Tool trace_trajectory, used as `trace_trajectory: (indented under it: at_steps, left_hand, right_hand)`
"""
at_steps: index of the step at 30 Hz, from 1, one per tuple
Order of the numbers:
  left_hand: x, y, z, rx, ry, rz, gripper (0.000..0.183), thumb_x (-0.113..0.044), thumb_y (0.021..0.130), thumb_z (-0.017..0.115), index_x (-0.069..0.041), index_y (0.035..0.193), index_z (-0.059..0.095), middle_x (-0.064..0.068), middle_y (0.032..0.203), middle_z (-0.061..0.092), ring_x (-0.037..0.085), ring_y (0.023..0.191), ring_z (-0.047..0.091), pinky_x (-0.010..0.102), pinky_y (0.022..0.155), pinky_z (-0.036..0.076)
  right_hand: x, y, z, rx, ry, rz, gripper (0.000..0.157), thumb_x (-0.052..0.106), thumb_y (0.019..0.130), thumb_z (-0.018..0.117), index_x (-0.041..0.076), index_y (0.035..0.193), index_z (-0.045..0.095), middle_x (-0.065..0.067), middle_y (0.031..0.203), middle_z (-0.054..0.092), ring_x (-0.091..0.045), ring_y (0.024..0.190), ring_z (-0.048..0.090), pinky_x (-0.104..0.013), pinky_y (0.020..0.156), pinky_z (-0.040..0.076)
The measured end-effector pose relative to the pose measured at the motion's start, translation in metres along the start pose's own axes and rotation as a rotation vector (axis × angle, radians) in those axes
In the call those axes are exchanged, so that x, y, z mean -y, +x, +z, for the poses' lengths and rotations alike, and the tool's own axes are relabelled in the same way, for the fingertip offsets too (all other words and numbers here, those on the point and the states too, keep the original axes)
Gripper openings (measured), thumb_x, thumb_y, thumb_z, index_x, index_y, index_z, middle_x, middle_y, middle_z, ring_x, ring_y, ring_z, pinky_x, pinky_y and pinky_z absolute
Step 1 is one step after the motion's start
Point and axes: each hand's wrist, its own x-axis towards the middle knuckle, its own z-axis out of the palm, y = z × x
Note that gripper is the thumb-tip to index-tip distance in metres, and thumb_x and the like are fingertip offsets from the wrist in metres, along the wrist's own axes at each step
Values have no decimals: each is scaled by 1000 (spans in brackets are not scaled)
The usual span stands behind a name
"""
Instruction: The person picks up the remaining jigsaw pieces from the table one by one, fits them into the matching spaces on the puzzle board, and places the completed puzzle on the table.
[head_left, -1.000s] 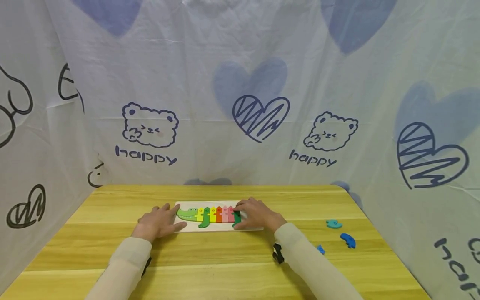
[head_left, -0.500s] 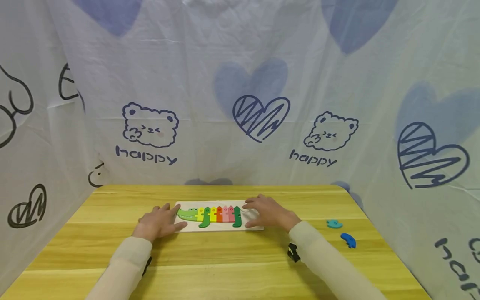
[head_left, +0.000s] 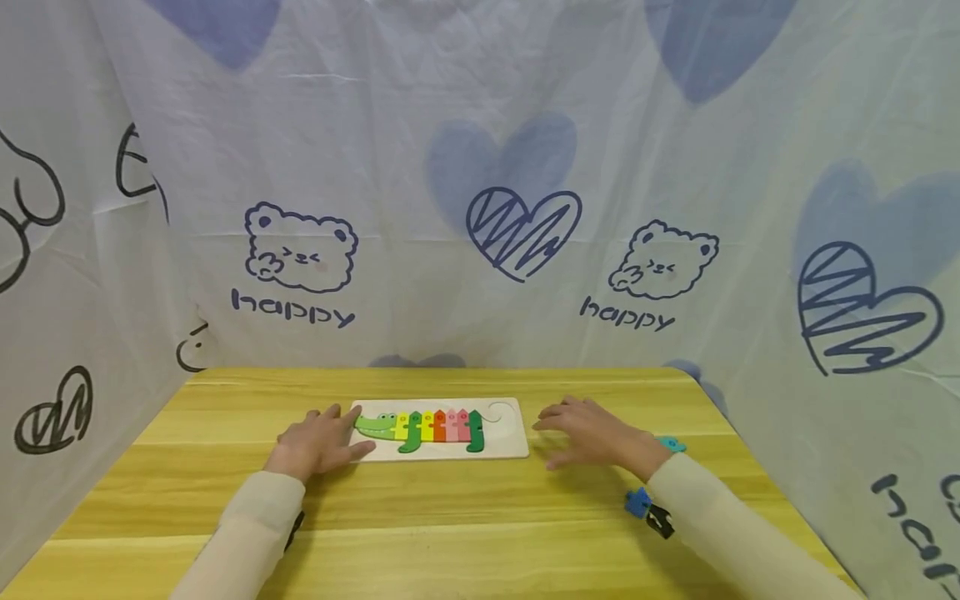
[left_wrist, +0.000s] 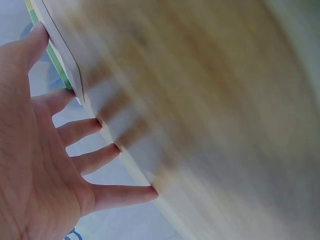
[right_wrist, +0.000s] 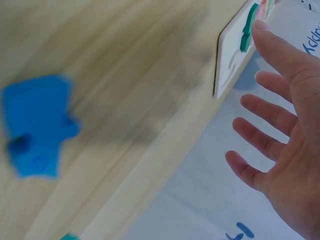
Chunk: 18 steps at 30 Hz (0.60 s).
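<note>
A pale wooden puzzle board (head_left: 512, 437) lies on the table with a crocodile made of colored pieces. Its light green head (head_left: 375, 428) is at the left, and a dark green leg piece (head_left: 476, 433) ends the row of pieces at the right. Beyond that leg a thin curled tail line shows on bare board. My left hand (head_left: 318, 446) rests at the board's left end; in the left wrist view its thumb and index finger touch the board, the other fingertips the table. Off the board's right end hovers my right hand (head_left: 596, 435), fingers relaxed, holding nothing.
A blue puzzle piece (head_left: 637, 502) lies on the wooden table (head_left: 450, 533) beside my right wrist strap. A teal piece (head_left: 672, 444) is partly hidden behind my right forearm. A white printed cloth (head_left: 420, 167) hangs behind the table.
My right hand has let go of the dark green leg piece and moved right, off the board. The right sleeve now covers the curved dark blue piece. My left hand has stayed put.
</note>
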Motion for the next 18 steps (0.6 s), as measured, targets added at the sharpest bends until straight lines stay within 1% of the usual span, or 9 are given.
trace_trajectory:
  at_steps: [3,7,12,15,18]
  left_hand:
    - [-1,0,-1,2,-2,-1,86,-74,85,41,-18,150,32,22,150,35,54,129,37,75,80,42]
    - [-1,-1,-1,8,-7,-6,86,-74,84,42,-18,149,32,22,150,36,54,129,37,76,78,41]
    - [-1,0,-1,11,-2,-10,87,-74,84,42,-18,150,32,22,150,35,53,129,37,76,79,41]
    - [0,1,0,10,1,-8,87,-75,84,42,-18,150,32,23,149,35,53,128,37,75,80,42]
    - [1,2,1,9,-1,-10,87,-75,84,42,-18,150,31,22,150,35,53,129,37,76,81,41]
  right_hand:
    - [-3,-16,-1,-4,-5,-14,56,45,77,75,14,122,64,-7,128,61,-27,110,54,-50,85,47]
    - [-7,-37,-1,6,-21,-10,56,45,78,74,14,123,64,-7,126,62,-26,110,56,-48,85,48]
    - [-14,-58,-2,-5,-55,-10,55,45,76,76,14,120,66,-4,117,65,-25,103,60,-45,80,51]
    - [-19,-69,-4,-1,-45,0,52,44,76,76,13,117,67,-2,111,66,-24,99,61,-44,77,52]
    - [-23,-80,-6,27,-7,39,52,44,76,76,14,117,67,-1,109,66,-23,98,61,-45,77,51]
